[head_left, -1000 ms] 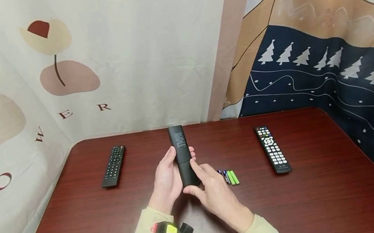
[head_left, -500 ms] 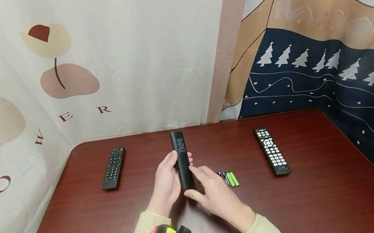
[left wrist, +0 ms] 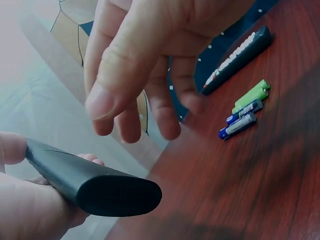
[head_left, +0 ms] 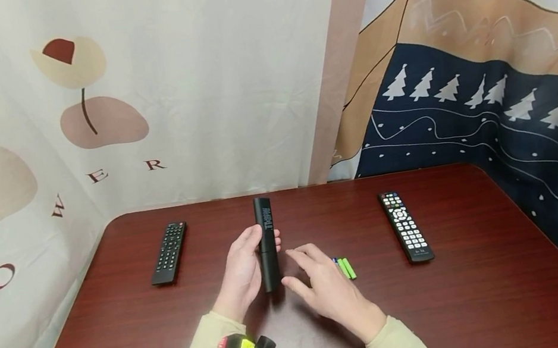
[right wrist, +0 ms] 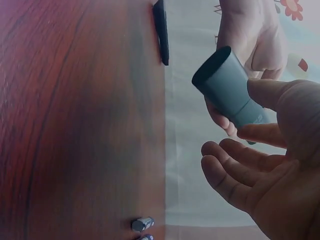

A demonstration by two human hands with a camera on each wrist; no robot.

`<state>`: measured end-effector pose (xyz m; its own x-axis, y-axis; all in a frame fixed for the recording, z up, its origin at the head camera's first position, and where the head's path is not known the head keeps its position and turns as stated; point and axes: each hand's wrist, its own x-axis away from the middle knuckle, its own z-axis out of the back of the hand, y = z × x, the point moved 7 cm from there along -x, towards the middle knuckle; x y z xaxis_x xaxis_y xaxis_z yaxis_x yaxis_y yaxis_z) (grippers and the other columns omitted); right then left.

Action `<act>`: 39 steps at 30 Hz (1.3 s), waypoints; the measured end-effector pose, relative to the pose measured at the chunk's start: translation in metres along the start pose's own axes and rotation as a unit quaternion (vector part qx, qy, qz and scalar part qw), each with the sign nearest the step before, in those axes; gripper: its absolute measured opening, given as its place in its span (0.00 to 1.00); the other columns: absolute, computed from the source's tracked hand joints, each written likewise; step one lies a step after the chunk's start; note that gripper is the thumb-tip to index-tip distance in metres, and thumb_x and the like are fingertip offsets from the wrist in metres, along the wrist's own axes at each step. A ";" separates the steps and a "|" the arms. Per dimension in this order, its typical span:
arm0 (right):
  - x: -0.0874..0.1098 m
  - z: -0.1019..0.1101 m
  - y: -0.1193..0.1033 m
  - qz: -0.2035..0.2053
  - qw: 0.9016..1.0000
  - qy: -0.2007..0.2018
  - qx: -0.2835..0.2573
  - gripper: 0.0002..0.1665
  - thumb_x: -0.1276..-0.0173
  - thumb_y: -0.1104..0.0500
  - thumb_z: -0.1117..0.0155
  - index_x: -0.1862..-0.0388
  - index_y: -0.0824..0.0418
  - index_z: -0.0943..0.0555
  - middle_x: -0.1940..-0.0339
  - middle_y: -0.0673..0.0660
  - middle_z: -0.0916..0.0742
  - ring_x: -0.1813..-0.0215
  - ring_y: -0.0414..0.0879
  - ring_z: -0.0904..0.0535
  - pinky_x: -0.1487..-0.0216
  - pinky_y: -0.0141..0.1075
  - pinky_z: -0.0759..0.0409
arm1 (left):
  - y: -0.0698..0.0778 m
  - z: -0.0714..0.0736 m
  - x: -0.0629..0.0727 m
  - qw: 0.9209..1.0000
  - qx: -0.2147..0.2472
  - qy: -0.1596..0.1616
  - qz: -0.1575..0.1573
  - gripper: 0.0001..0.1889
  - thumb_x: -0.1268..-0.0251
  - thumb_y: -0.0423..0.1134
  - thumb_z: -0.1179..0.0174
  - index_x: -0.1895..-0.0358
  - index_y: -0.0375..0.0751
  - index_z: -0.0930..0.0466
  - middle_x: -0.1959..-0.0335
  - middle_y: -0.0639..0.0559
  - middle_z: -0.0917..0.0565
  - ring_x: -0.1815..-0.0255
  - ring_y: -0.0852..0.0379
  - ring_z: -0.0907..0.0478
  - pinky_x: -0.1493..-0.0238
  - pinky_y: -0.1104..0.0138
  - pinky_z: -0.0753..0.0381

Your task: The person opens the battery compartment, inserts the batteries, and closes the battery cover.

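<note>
My left hand (head_left: 241, 267) grips a black remote control (head_left: 267, 245) around its middle, above the table. The remote's back, with small printed text and a seam across it, faces up and to the right. In the left wrist view its rounded end (left wrist: 120, 195) points toward the camera. My right hand (head_left: 328, 287) hovers just right of the remote, fingers spread and loosely bent, holding nothing. A gap shows between its fingertips and the remote in the head view. Beyond the right hand lie several batteries (head_left: 346, 268), green ones and blue-and-silver ones, side by side; the hand partly hides them.
On the dark red table (head_left: 120, 342), a black remote (head_left: 169, 253) lies at the left. Another remote with white buttons (head_left: 406, 227) lies at the right. Printed curtains (head_left: 212, 88) hang behind the table's far edge.
My right hand has come away from the remote's lower end, where its fingers were. The left hand has moved slightly left and turned the remote, so its back shows narrower.
</note>
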<state>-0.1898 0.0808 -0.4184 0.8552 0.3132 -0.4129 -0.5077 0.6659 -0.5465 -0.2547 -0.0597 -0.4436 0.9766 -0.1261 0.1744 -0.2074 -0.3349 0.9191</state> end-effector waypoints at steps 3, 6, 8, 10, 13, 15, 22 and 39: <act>0.000 0.002 0.002 0.003 1.000 0.006 0.009 0.27 0.33 0.58 0.26 0.38 0.68 0.18 0.47 0.59 0.17 0.56 0.47 0.17 0.55 0.39 0.16 | 0.002 0.003 -0.002 1.000 -0.029 0.008 0.001 0.21 0.15 0.43 0.55 0.33 0.30 0.28 0.47 0.40 0.18 0.47 0.48 0.20 0.38 0.59 0.21; 0.000 0.004 0.004 0.006 1.000 0.009 0.017 0.26 0.33 0.58 0.25 0.39 0.69 0.18 0.46 0.59 0.16 0.54 0.46 0.16 0.53 0.40 0.15 | 0.005 0.007 -0.003 0.998 -0.054 0.013 0.002 0.21 0.15 0.42 0.55 0.35 0.29 0.28 0.47 0.39 0.18 0.48 0.48 0.20 0.40 0.60 0.21; 0.000 0.006 0.005 0.007 1.000 0.010 0.022 0.26 0.32 0.57 0.25 0.39 0.69 0.18 0.46 0.60 0.16 0.55 0.45 0.16 0.54 0.40 0.15 | 0.006 0.009 -0.004 0.998 -0.066 0.015 0.003 0.21 0.15 0.42 0.55 0.35 0.28 0.28 0.46 0.36 0.19 0.47 0.47 0.21 0.41 0.61 0.21; 0.001 0.006 0.007 0.009 0.999 0.011 0.029 0.26 0.32 0.57 0.26 0.39 0.69 0.18 0.46 0.60 0.16 0.55 0.45 0.16 0.55 0.40 0.15 | 0.007 0.011 -0.005 0.997 -0.082 0.017 0.007 0.21 0.15 0.42 0.54 0.34 0.28 0.28 0.44 0.33 0.20 0.47 0.48 0.21 0.41 0.61 0.21; 0.002 0.009 0.009 0.014 0.999 0.016 0.040 0.26 0.32 0.57 0.25 0.40 0.68 0.17 0.47 0.59 0.16 0.56 0.45 0.16 0.57 0.40 0.15 | 0.008 0.016 -0.007 0.994 -0.108 0.026 0.014 0.20 0.15 0.43 0.53 0.34 0.30 0.28 0.43 0.33 0.21 0.46 0.46 0.21 0.42 0.62 0.21; 0.002 0.010 0.010 0.016 0.999 0.019 0.046 0.25 0.33 0.57 0.25 0.40 0.68 0.17 0.47 0.59 0.16 0.56 0.46 0.16 0.56 0.41 0.15 | 0.008 0.020 -0.009 0.991 -0.127 0.033 0.018 0.20 0.15 0.43 0.52 0.35 0.30 0.27 0.44 0.34 0.20 0.47 0.46 0.21 0.44 0.62 0.21; 0.002 0.014 0.017 0.004 0.998 0.018 0.052 0.25 0.32 0.57 0.26 0.40 0.67 0.17 0.47 0.59 0.17 0.55 0.47 0.17 0.54 0.43 0.15 | 0.013 0.032 -0.016 0.978 -0.198 0.054 0.020 0.19 0.16 0.43 0.51 0.38 0.30 0.24 0.49 0.37 0.18 0.51 0.46 0.21 0.49 0.62 0.22; -0.003 0.029 0.041 -0.013 0.995 0.030 0.099 0.23 0.32 0.58 0.26 0.41 0.66 0.16 0.48 0.60 0.16 0.53 0.51 0.16 0.52 0.46 0.15 | 0.031 0.053 -0.031 0.905 -0.417 0.086 0.020 0.25 0.19 0.50 0.49 0.32 0.35 0.28 0.38 0.35 0.19 0.44 0.41 0.22 0.47 0.51 0.25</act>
<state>-0.2100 0.1268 -0.4179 0.8573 0.2563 -0.4465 -0.4496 0.7953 -0.4067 -0.2945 -0.1161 -0.4389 0.9786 0.0480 0.2001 -0.1971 0.4970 0.8451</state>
